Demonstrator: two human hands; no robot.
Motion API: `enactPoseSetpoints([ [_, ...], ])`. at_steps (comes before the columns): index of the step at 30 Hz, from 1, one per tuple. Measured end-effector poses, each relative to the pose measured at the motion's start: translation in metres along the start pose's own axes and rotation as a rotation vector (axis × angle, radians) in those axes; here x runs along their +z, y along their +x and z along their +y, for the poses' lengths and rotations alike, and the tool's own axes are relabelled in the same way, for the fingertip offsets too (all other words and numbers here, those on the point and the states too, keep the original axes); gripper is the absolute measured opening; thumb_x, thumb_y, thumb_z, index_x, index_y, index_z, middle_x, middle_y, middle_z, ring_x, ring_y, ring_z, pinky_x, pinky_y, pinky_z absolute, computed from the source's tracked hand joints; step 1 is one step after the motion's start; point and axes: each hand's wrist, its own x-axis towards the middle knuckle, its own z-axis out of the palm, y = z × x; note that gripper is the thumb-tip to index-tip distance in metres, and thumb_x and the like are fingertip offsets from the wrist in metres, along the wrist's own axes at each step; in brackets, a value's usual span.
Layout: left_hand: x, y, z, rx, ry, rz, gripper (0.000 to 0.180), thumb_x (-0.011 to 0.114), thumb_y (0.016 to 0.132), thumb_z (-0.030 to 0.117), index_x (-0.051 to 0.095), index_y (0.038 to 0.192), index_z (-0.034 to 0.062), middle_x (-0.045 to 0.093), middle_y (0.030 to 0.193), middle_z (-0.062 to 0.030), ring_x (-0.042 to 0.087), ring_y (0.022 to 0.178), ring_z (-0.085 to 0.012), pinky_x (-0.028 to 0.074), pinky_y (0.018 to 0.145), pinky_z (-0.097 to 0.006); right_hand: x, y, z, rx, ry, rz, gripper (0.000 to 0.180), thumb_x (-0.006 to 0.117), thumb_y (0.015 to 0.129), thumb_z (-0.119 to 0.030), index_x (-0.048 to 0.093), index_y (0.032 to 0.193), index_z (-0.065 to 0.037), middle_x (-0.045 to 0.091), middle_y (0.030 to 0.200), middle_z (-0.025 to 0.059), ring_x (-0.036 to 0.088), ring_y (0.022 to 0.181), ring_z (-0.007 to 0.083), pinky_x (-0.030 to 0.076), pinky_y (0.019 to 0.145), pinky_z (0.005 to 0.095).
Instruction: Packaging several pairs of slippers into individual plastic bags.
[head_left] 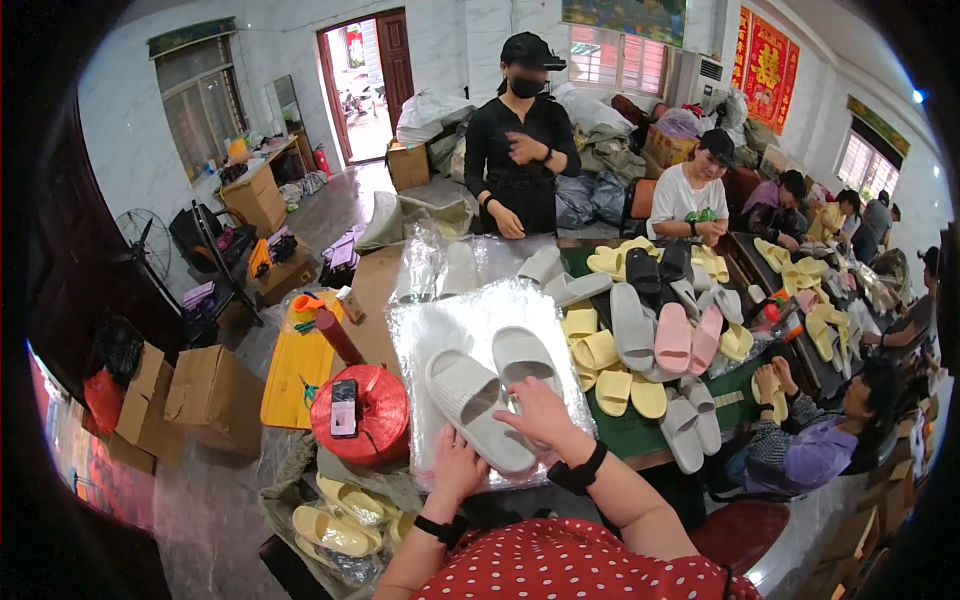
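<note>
A pair of grey slippers lies on a stack of clear plastic bags (415,340) in front of me. The nearer left slipper (464,389) is angled with its heel toward me. Beside it, partly covered by my right hand, is the other grey slipper (523,352). My right hand (540,412) grips at the inner edges where the two slippers meet, thumb over the nearer one's footbed. At that slipper's outer heel side, my left hand (458,463) rests on the plastic with fingers stretched out, touching or close to the sole.
Left of the bags, a phone (344,408) sits on a red twine roll (380,440), near scissors (309,390) on a yellow board (283,385). Yellow, pink, grey and black slippers (633,325) crowd the table's right. A person in black (520,150) stands opposite; several others sit rightward.
</note>
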Motion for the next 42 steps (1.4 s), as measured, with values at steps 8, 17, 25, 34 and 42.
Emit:
enactPoseSetpoints([
  [8,0.003,0.0,-0.003,0.006,0.057,0.015,0.061,0.06,0.084,0.041,0.054,0.135,0.0073,0.048,0.143,-0.0182,0.032,0.139,-0.0397,0.02,0.118,-0.049,0.036,0.02,0.009,0.042,-0.122,0.077,0.066,0.075,0.077,-0.046,0.048,0.11,0.004,0.056,0.106,0.0239,0.055,0.102,0.0404,0.049,0.086,0.0462],
  [17,-0.002,0.002,0.004,0.001,0.086,-0.031,0.06,0.059,0.085,0.04,0.055,0.135,0.0081,0.045,0.145,-0.0181,0.032,0.139,-0.0394,0.019,0.118,-0.05,-0.014,-0.002,0.013,-0.047,0.105,-0.082,0.066,0.073,0.081,-0.042,0.051,0.122,0.005,0.06,0.104,0.0193,0.058,0.098,0.035,0.048,0.085,0.0417],
  [25,-0.003,-0.011,-0.005,-0.072,0.068,-0.074,0.061,0.058,0.085,0.04,0.054,0.135,0.0066,0.045,0.145,-0.0176,0.03,0.14,-0.0397,0.017,0.118,-0.05,-0.188,-0.075,-0.086,-1.589,1.308,-1.087,0.042,0.063,0.096,-0.031,0.057,0.12,0.002,0.059,0.099,0.0153,0.06,0.085,0.027,0.05,0.067,0.0383],
  [34,-0.008,0.005,0.007,-0.045,0.03,-0.058,0.06,0.058,0.085,0.038,0.053,0.136,0.0074,0.045,0.144,-0.0189,0.03,0.14,-0.0406,0.018,0.118,-0.05,-0.042,0.005,-0.011,-0.022,0.227,0.006,0.046,0.077,0.079,-0.038,0.063,0.107,-0.004,0.064,0.094,0.0098,0.062,0.084,0.0248,0.05,0.076,0.0375],
  [42,-0.003,0.003,0.005,0.044,0.015,0.063,0.053,0.06,0.082,0.036,0.061,0.126,0.0061,0.052,0.137,-0.0199,0.033,0.137,-0.0435,0.024,0.115,-0.053,0.048,0.04,0.015,0.15,-0.227,0.051,0.049,0.071,0.08,-0.04,0.055,0.104,-0.001,0.061,0.099,0.0209,0.063,0.091,0.0368,0.052,0.078,0.0437],
])
